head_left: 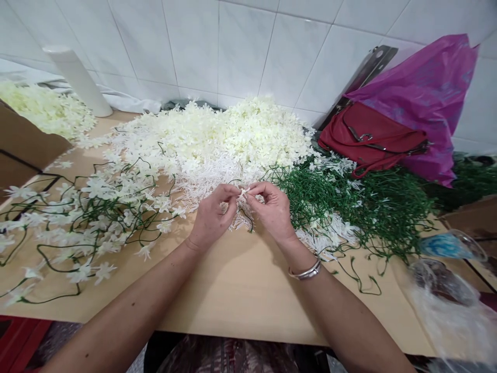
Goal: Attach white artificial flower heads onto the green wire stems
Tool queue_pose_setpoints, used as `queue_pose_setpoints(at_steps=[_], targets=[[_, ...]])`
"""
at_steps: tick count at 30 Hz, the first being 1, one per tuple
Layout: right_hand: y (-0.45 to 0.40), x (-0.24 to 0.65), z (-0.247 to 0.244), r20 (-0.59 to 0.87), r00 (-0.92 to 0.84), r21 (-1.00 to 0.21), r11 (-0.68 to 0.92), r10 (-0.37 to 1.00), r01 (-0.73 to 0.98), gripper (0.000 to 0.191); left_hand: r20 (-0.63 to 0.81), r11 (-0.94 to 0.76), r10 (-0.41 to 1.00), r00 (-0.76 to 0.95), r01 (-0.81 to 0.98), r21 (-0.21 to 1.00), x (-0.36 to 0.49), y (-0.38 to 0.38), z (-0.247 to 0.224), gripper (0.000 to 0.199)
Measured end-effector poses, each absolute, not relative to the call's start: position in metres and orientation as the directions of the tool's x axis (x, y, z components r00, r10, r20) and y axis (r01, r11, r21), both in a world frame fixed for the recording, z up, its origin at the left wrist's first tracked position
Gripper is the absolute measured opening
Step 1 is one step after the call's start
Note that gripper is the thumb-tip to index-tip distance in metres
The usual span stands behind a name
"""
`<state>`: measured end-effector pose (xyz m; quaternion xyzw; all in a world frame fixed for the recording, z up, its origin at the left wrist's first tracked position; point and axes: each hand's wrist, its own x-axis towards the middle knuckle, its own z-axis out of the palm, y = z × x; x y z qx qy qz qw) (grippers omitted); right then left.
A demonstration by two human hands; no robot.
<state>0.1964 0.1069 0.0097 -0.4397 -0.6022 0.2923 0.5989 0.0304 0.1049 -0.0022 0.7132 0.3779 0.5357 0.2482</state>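
Note:
Over the middle of the table my left hand (217,210) and my right hand (272,207) meet, fingertips pinched together on a small white artificial flower (244,191). A green stem (248,217) seems to hang below it; my fingers hide most of the join. Behind my hands lies a heap of white thin flower pieces (209,178), with a big pile of pale yellow-white petals (267,132) beyond. Green plastic stems (314,191) are heaped just right of my right hand. To the left, white flowers on green stems (112,212) lie loosely spread.
A red handbag (368,134) and a purple plastic bag (427,98) stand at the back right. A white roll (79,80) leans at the back left, near a cardboard box (27,140). Clear plastic bags (450,305) lie at the right edge. A tiled wall (194,46) closes the back.

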Motion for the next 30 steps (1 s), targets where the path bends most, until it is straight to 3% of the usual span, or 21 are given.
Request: queue_pose_setpoints(at_steps=[3, 7, 10, 14, 23, 30], targets=[[0.11, 0.201, 0.01, 0.494, 0.199, -0.868, 0.464, 0.847, 0.18, 0.01, 0.562, -0.551, 0.826, 0.039, 0.269, 0.79, 0.03, 0.109, -0.002, 0.024], [0.115, 0.209, 0.009, 0.49, 0.293, -0.871, 0.448, 0.821, 0.202, 0.011, 0.651, -0.583, 0.758, -0.048, 0.398, 0.708, 0.028, 0.116, -0.005, 0.025], [0.119, 0.214, 0.008, 0.474, 0.309, -0.88, 0.426, 0.824, 0.212, 0.014, 0.712, -0.63, 0.702, 0.012, 0.478, 0.612, 0.029, 0.116, -0.006, 0.024], [0.121, 0.222, 0.008, 0.495, 0.298, -0.862, 0.417, 0.816, 0.289, 0.011, 0.717, -0.649, 0.692, 0.079, 0.503, 0.571, 0.031, 0.111, -0.004, 0.023], [0.12, 0.226, 0.01, 0.549, 0.305, -0.816, 0.42, 0.778, 0.397, 0.008, 0.638, -0.602, 0.737, 0.225, 0.648, 0.467, 0.047, 0.133, 0.01, 0.024], [0.123, 0.225, 0.007, 0.556, 0.32, -0.817, 0.433, 0.767, 0.381, 0.008, 0.601, -0.561, 0.754, 0.265, 0.735, 0.38, 0.039, 0.154, 0.022, 0.025]])
